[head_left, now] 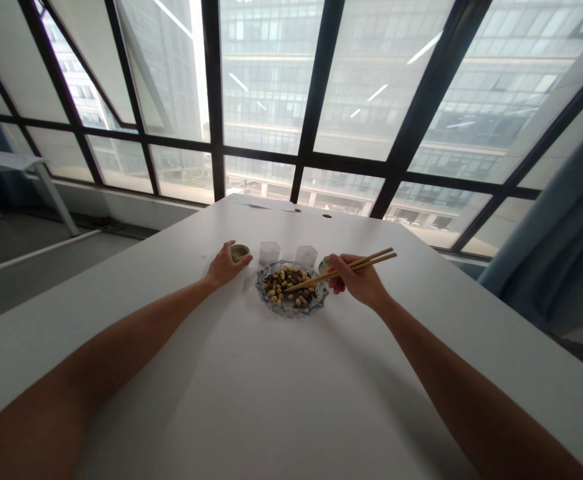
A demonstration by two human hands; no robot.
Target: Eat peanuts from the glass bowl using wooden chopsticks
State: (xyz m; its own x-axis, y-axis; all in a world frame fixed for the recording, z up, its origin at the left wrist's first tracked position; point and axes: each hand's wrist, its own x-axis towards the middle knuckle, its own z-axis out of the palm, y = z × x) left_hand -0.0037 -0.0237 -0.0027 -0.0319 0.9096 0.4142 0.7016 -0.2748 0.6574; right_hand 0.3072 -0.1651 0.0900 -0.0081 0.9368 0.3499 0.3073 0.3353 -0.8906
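My left hand (225, 266) is closed round the side of a small greenish cup (240, 252), left of a clear scalloped glass bowl (291, 312). In the bowl lies a mix of peanuts (277, 277) and darker pieces, too small to name. A pair of wooden chopsticks (361, 264) is gripped in my right hand (355, 279), at the bowl's right. Their tips reach down into the mix; whether they pinch a piece I cannot tell. Another small light cup (324, 265) stands just behind my right fingers, partly hidden by them.
Two frosted translucent cups, a left one (269, 253) and a right one (306, 255), stand behind the bowl. White paper (264, 203) and a small dark red round thing (327, 216) lie at the far end of the white table (251, 400). Windows rise beyond; a blue curtain (546, 267) hangs right.
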